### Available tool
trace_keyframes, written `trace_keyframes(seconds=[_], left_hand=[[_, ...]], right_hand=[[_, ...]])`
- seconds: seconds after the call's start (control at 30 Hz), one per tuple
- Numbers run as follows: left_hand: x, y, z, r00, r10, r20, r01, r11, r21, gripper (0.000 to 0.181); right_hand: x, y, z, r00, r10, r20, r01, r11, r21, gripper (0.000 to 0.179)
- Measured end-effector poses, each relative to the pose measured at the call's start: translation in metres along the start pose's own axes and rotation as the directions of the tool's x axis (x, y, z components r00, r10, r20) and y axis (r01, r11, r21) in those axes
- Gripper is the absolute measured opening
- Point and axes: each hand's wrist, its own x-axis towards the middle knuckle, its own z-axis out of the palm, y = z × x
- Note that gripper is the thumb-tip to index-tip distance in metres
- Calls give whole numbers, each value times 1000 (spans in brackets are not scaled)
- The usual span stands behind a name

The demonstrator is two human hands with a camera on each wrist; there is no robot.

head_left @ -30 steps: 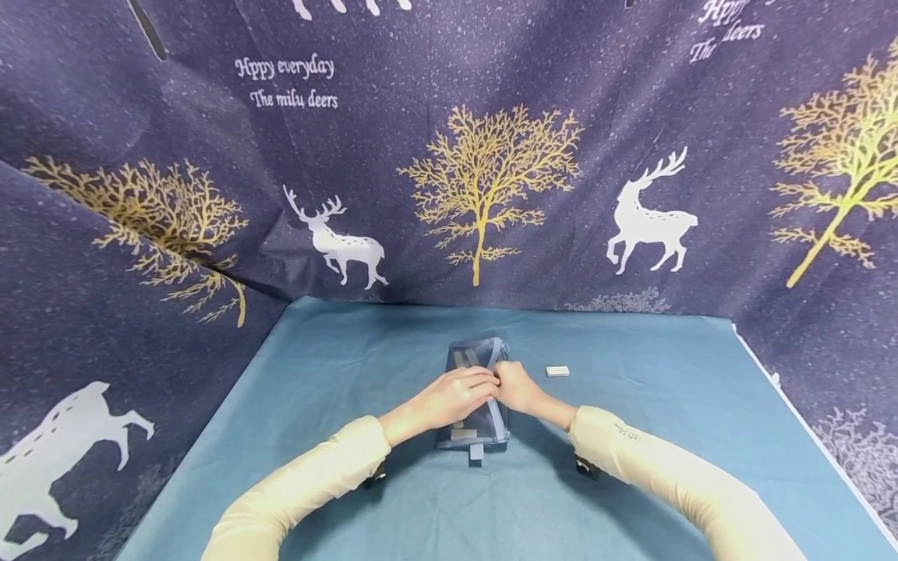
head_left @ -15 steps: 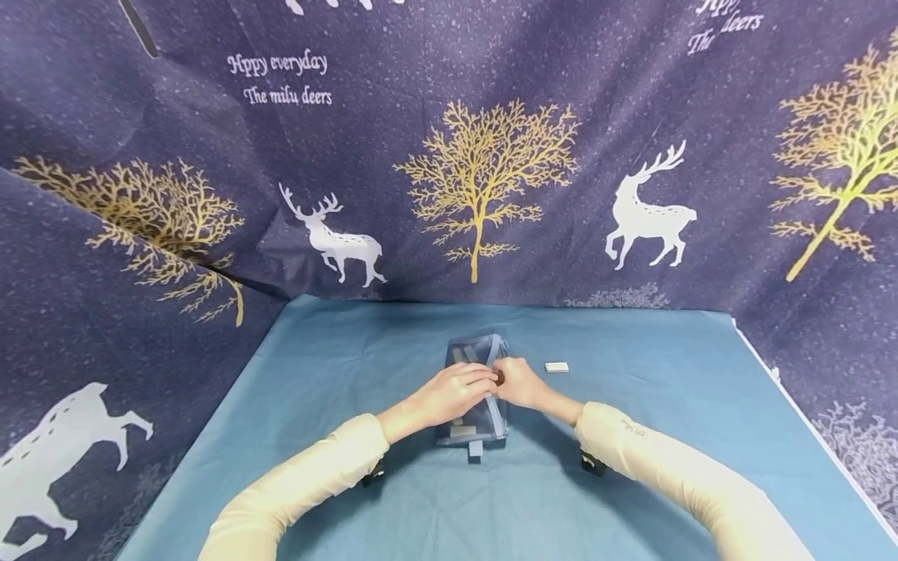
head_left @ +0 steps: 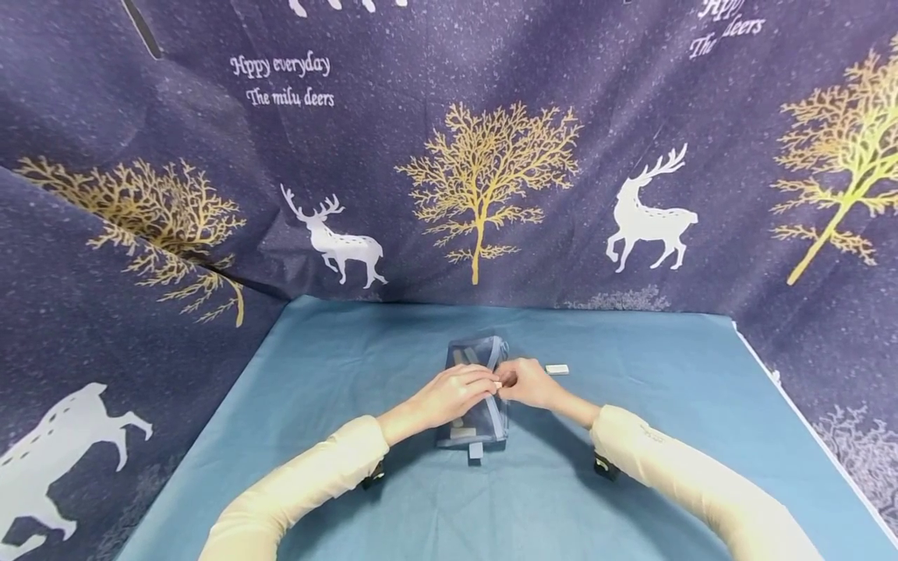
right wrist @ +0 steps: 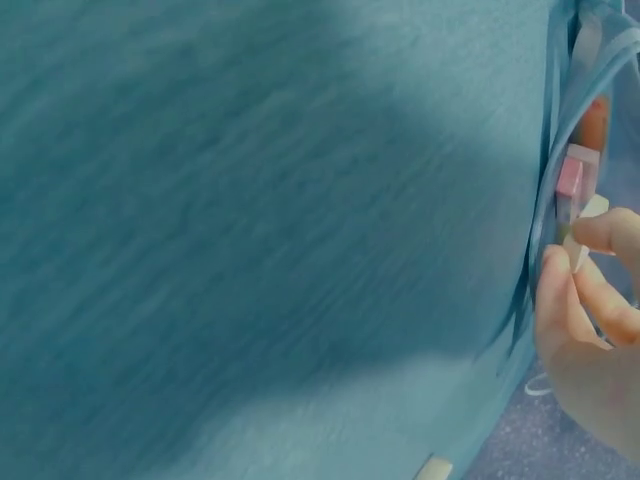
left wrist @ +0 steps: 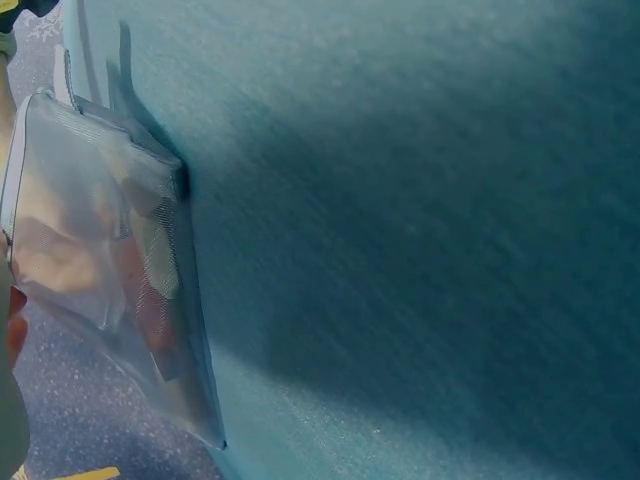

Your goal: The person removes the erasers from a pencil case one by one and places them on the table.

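A translucent blue-grey mesh zipper pouch (head_left: 477, 436) stands on the cloth in front of me, its zip side gaping toward the right. My left hand (head_left: 459, 393) lies over it and grips the upper edge of the opening. My right hand (head_left: 528, 382) is at the mouth, thumb and fingertips pinching a small white block like an eraser (right wrist: 577, 250). Just past those fingertips, inside the pouch, a pink-and-white block (right wrist: 570, 178) shows in the right wrist view. Pale, blurred pieces (left wrist: 158, 255) show through the mesh in the left wrist view.
Right of the pouch, a white eraser-like block (head_left: 557, 369) lies on the blue-green cloth (head_left: 631, 436). A grey tab (head_left: 475, 452) sticks out at the pouch's near end. Behind the table hangs a dark curtain (head_left: 533, 296) with deer and trees.
My right hand has shifted slightly right, away from the pouch mouth, and its fingers have spread from a tighter curl. The white block now shows between its fingertips. My left hand stays put.
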Motion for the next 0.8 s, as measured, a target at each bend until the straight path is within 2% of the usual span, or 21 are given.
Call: trace_keyframes(seconds=[0.13,0.37,0.8], left_hand=[[0,0,0,1000,-20,10,20,999,-40,15],[-1,2,-2,996,-65,63,68,997,-47,12],[-3,3,1,995,-70,69,74,995,-63,11]], right_hand=[[-3,1,-6,1000,17,19,-18,1000,16,16],[-7,3,-12,999,-13,33,12,999,37,14],[-14,6,-16,998,49,45,-51,998,39,12]])
